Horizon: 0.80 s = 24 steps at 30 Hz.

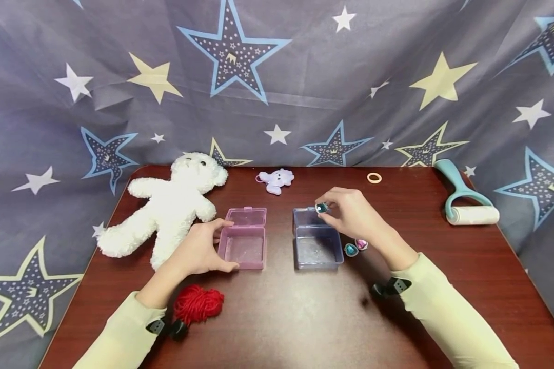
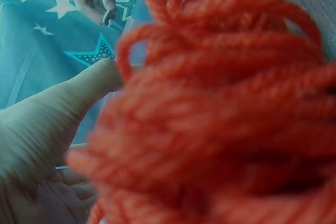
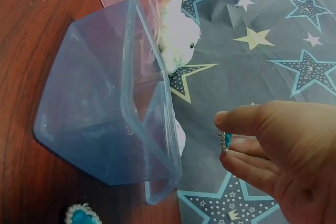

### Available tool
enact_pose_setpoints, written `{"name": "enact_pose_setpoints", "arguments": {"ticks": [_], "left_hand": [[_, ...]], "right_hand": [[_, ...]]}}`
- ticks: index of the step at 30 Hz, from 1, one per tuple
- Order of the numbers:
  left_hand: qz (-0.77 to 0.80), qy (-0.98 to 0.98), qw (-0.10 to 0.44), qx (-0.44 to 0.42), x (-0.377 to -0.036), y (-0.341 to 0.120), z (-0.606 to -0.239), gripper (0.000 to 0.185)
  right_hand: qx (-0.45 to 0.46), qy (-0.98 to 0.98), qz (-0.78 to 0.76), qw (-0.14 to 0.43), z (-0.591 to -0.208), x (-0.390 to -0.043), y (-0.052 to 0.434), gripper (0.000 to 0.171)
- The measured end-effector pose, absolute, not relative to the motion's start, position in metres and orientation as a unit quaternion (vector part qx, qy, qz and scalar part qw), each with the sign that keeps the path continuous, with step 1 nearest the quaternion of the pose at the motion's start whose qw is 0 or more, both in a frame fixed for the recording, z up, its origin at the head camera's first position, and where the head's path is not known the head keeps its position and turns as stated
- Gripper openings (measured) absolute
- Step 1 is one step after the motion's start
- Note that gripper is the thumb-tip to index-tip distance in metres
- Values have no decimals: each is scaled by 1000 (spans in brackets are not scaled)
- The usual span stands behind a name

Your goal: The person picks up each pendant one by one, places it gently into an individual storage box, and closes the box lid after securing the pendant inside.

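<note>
My left hand (image 1: 200, 251) holds the left side of an open pink clear plastic box (image 1: 251, 266), thumb at the front corner and fingers near the hinge. Between thumb and fingers, my right hand (image 1: 353, 212) pinches a teal jewel (image 1: 321, 208) with a silvery beaded rim, above the raised lid of an open blue clear plastic box (image 1: 320, 265). Right of that box lie another teal jewel (image 1: 351, 250) and a pink jewel (image 1: 361, 244). Both boxes have their lids tipped back. In the left wrist view, red yarn (image 2: 220, 108) hides much of the left hand.
A white plush bear (image 1: 175, 202) lies at the left, beyond the red yarn. Toward the back are a small lilac plush toy (image 1: 277, 179) and a pale ring (image 1: 374, 178). A lint roller (image 1: 473, 215) is at the right. Starry cloth (image 1: 277, 107) hangs behind the table.
</note>
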State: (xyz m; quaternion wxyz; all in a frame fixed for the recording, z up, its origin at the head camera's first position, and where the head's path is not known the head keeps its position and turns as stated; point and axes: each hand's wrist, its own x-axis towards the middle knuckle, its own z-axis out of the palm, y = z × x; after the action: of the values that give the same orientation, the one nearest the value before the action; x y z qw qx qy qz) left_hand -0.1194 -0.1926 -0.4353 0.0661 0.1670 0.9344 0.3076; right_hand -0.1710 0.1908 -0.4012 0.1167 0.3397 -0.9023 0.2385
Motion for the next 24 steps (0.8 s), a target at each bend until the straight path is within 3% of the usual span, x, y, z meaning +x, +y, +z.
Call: {"name": "enact_pose_setpoints", "arguments": {"ticks": [24], "left_hand": [[280,938,50,197,-118,-193,-434,95]], "right_hand": [[372,-892,243,86,-406,-161,177,21]]}}
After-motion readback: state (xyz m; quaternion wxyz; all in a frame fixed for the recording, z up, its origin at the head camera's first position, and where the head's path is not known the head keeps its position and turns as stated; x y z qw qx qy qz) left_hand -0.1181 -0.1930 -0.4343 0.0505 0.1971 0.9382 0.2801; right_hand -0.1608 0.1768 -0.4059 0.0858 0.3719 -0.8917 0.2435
